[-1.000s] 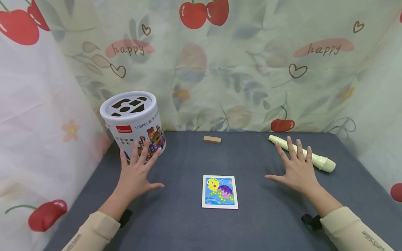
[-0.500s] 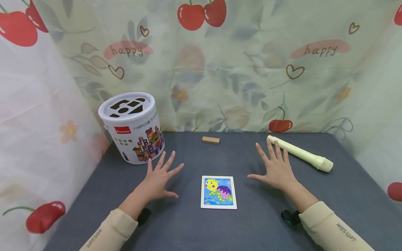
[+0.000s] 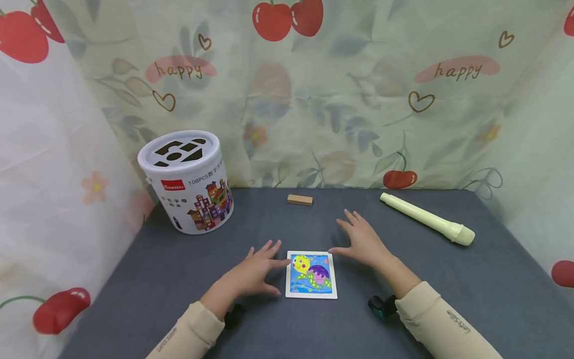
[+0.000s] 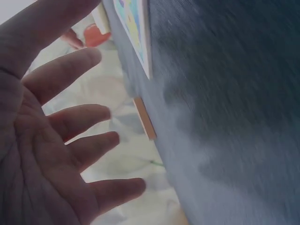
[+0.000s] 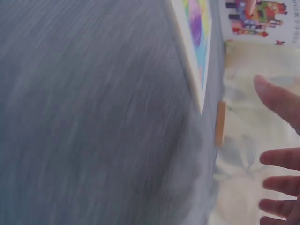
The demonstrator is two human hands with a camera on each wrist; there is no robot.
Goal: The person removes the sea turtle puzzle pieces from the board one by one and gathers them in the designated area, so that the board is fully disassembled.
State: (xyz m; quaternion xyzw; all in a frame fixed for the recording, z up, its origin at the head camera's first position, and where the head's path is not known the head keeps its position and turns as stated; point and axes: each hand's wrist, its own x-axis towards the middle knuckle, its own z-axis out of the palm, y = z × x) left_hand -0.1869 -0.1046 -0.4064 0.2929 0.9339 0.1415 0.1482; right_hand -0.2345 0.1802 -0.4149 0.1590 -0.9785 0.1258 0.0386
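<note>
A small square picture puzzle (image 3: 311, 274) with a white frame and a turtle picture lies flat on the dark table. My left hand (image 3: 251, 271) is at its left side, fingers spread, one fingertip overlapping the frame's left edge in the head view. On the other side my right hand (image 3: 364, 243) reaches in, its thumb tip right at the upper right corner. In the left wrist view the palm and spread fingers (image 4: 79, 119) hold nothing. The right wrist view shows the puzzle's edge (image 5: 191, 70) and the right hand's fingers (image 5: 281, 184), likewise holding nothing.
Behind the puzzle lies a small wooden block (image 3: 300, 200). A white bucket (image 3: 186, 184) with cut-out shapes in its lid stands at the back left. A pale yellow microphone-shaped stick (image 3: 428, 218) lies at the back right. Patterned curtains (image 3: 305, 114) surround the table.
Both hands have moved inward from the table's sides to the puzzle, the left going right and the right going left. The puzzle, bucket, block and stick stay in place.
</note>
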